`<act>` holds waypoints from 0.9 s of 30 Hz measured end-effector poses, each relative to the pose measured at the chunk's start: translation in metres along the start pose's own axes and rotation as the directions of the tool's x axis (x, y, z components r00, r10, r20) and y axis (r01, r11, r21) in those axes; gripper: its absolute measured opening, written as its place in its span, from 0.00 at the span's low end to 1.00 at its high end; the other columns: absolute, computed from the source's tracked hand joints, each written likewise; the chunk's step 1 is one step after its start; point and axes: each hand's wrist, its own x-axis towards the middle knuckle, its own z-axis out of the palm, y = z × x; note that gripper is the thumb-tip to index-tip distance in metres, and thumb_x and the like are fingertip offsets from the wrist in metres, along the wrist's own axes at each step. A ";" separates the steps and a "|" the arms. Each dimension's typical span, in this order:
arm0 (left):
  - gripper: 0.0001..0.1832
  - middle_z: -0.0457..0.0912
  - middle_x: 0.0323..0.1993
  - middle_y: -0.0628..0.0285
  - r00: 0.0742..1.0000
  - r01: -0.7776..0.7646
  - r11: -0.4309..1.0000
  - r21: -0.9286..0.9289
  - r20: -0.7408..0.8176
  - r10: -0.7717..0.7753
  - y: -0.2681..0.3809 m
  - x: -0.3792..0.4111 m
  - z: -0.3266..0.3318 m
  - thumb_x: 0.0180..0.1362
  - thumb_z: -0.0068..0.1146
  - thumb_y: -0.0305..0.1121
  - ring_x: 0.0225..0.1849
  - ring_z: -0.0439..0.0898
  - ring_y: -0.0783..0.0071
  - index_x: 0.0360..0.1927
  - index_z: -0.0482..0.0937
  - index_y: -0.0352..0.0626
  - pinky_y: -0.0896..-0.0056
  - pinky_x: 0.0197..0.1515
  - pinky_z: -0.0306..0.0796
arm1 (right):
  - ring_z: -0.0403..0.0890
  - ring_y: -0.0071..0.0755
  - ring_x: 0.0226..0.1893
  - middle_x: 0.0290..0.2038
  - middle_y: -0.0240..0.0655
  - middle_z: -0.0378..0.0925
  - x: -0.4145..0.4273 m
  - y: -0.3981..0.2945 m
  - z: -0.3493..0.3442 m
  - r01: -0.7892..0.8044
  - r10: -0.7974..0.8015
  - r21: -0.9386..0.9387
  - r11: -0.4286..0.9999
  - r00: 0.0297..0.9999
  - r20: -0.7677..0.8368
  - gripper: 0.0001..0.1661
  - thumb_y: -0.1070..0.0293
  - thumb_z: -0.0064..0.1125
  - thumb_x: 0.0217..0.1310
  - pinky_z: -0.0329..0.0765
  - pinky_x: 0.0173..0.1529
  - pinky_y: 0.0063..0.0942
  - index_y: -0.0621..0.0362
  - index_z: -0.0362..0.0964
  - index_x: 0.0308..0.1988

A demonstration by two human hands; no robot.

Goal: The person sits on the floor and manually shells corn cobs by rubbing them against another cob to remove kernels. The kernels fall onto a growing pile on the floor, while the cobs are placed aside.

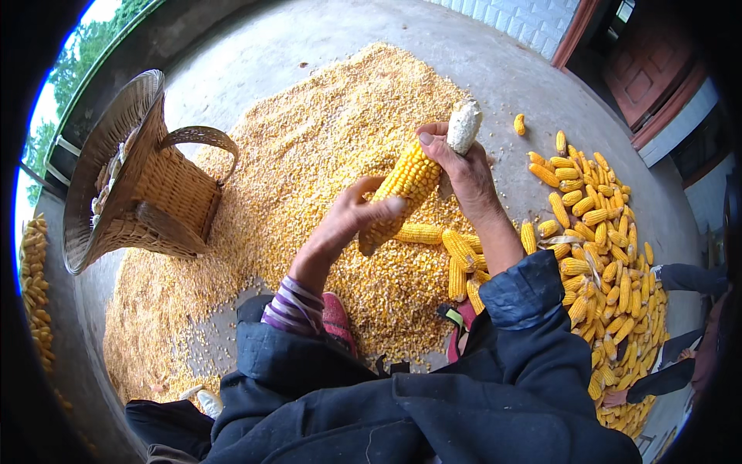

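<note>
My left hand (362, 211) is around the lower part of a yellow corn ear (408, 177), its thumb lying over the kernels. At the ear's upper end is my right hand (464, 162), with a pale bare corn cob (464, 124) also held in it. The cob's tip points up and away from me. Both hands are above a wide heap of loose corn kernels (348, 116). Just below them, several whole ears (458, 249) lie on the kernels near my right shoe.
A wicker basket (168, 191) with cobs inside stands on the left. A large pile of corn ears (608, 249) covers the floor at right, with another person's hand (615, 398) at its lower edge. More ears (36, 290) lie at far left. Someone's dark-clad leg (171, 426) shows lower left.
</note>
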 end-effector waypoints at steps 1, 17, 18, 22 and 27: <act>0.42 0.80 0.45 0.55 0.985 0.105 0.994 0.039 0.137 -0.109 0.009 -0.003 0.005 0.45 0.68 0.56 0.41 0.76 0.73 0.57 0.72 0.36 0.71 0.39 0.68 | 0.75 0.21 0.35 0.33 0.29 0.78 0.000 0.001 -0.003 -0.016 0.016 0.026 1.000 1.000 -0.009 0.20 0.57 0.65 0.54 0.71 0.43 0.21 0.61 0.77 0.41; 0.15 0.73 0.19 0.65 0.928 0.308 0.870 -0.384 0.324 -0.186 -0.010 -0.012 0.045 0.44 0.63 0.33 0.14 0.69 0.78 0.33 0.74 0.38 0.78 0.15 0.63 | 0.74 0.22 0.27 0.25 0.30 0.77 0.007 0.024 -0.001 0.089 -0.123 -0.236 0.968 0.983 -0.135 0.21 0.51 0.64 0.59 0.70 0.33 0.26 0.60 0.76 0.31; 0.16 0.73 0.17 0.65 0.919 0.336 0.823 -0.458 0.352 -0.179 -0.007 -0.013 0.044 0.44 0.64 0.32 0.13 0.69 0.77 0.35 0.73 0.37 0.76 0.14 0.63 | 0.75 0.22 0.27 0.25 0.31 0.78 0.009 0.022 -0.005 0.035 -0.054 -0.207 0.978 0.995 -0.087 0.21 0.50 0.65 0.58 0.71 0.33 0.25 0.60 0.77 0.32; 0.20 0.74 0.17 0.61 0.858 0.440 0.665 -0.604 0.502 -0.111 -0.015 -0.009 0.030 0.44 0.62 0.36 0.12 0.69 0.75 0.39 0.73 0.35 0.76 0.13 0.65 | 0.78 0.25 0.35 0.33 0.32 0.80 0.011 0.006 -0.016 -0.073 0.087 -0.073 0.995 0.976 0.200 0.27 0.45 0.65 0.55 0.73 0.40 0.24 0.58 0.78 0.41; 0.17 0.74 0.17 0.63 0.940 0.270 0.884 -0.382 0.305 -0.155 -0.010 -0.013 0.036 0.45 0.63 0.32 0.14 0.71 0.77 0.37 0.73 0.35 0.77 0.14 0.63 | 0.80 0.34 0.39 0.36 0.42 0.80 0.004 0.009 -0.001 0.103 -0.006 -0.284 0.953 0.946 0.323 0.25 0.48 0.64 0.55 0.75 0.44 0.34 0.59 0.78 0.39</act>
